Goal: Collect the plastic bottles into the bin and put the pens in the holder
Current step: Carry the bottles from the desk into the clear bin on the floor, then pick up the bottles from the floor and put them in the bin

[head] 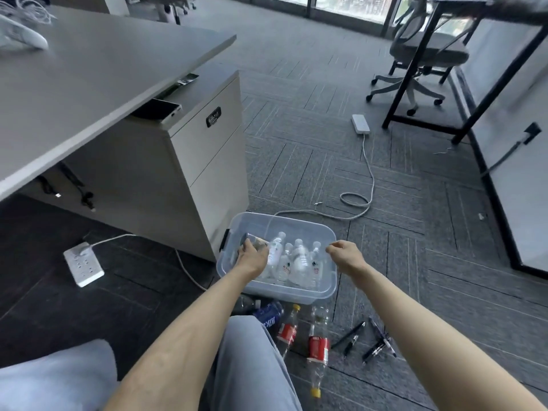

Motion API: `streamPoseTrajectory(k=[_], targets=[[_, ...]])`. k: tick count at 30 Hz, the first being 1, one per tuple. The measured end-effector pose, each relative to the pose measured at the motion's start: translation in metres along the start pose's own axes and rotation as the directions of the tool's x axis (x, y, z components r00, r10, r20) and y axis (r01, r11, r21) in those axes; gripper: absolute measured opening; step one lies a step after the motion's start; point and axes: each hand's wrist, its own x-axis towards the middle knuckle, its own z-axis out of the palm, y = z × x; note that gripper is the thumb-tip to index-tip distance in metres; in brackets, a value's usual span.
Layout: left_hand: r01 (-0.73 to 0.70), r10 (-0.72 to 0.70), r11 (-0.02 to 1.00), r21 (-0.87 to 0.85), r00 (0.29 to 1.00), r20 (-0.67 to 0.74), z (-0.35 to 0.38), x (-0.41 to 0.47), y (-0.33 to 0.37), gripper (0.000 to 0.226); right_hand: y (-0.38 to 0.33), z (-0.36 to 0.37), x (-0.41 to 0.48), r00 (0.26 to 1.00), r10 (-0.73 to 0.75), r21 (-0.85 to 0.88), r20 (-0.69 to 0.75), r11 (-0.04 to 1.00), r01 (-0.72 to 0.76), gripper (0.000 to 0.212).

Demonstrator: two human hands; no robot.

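Observation:
A clear plastic bin [298,221] stands on the carpet and holds several small clear water bottles [299,259]. My left hand [252,258] reaches into the bin's left side, shut on a clear bottle [255,241]. My right hand [345,253] hovers over the bin's right rim, fingers loosely curled and holding nothing. In front of the bin lie two red-labelled bottles [318,345], the other one [288,329] to its left, and a blue-labelled bottle [268,314]. Several black pens [370,341] are scattered on the floor to the right. No pen holder is in view.
A grey desk [98,75] with a drawer cabinet [204,149] stands to the left of the bin. One white power strip [84,264] lies at the left, another [361,124] farther back with its cable [357,200] looping behind the bin. An office chair [415,63] and a black-legged table [486,69] stand at the right.

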Motion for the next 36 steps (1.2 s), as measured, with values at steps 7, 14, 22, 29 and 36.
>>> streamPoseTrajectory(k=[7,14,22,29,36], targets=[[-0.034,0.035,0.99,0.139,0.999,-0.009,-0.033,-0.035,0.007,0.063,-0.022,0.0,-0.023,0.998,-0.048,0.009,0.037,0.999,0.047,0.028],[-0.059,0.081,0.984,0.169,0.988,-0.13,-0.082,-0.083,0.006,0.049,-0.069,0.007,-0.071,0.979,-0.186,0.033,0.086,0.982,0.183,0.018],[-0.056,0.095,0.984,0.169,0.969,-0.227,-0.109,-0.141,-0.04,0.05,-0.087,0.044,-0.131,0.945,-0.322,0.009,0.051,0.947,0.322,0.024],[0.003,0.039,0.987,0.163,0.966,-0.256,-0.104,-0.179,-0.089,0.042,-0.065,0.078,-0.178,0.897,-0.391,-0.087,0.207,0.906,0.415,0.021],[-0.02,0.046,0.987,0.162,0.986,-0.159,-0.062,-0.197,-0.123,0.036,-0.008,0.082,-0.198,0.907,-0.334,-0.068,0.255,0.93,0.362,0.029]])
